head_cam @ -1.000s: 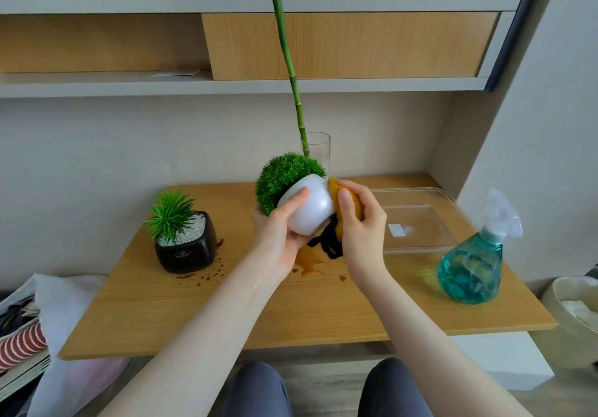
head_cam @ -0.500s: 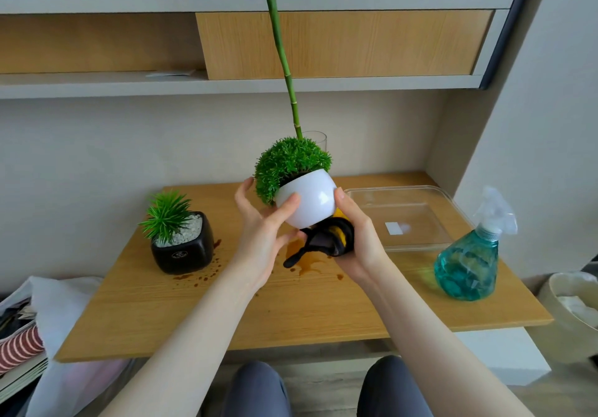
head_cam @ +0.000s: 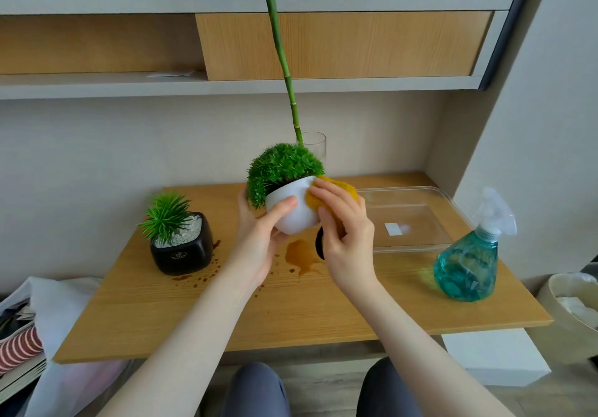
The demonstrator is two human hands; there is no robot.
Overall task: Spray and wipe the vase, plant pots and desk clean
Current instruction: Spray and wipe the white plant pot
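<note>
Hands (head_cam: 259, 242) (head_cam: 348, 238) hold white pot (head_cam: 293, 214); black pot's emblem (head_cam: 179, 255) unreadable.

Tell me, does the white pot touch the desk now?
Apart. The head view shows the left hand holding the white pot above the desk.

We have raised our right hand (head_cam: 348, 235) with the yellow cloth (head_cam: 336, 190) from beneath the white pot (head_cam: 293, 209) to its upper right side; the pot now tilts left.
</note>
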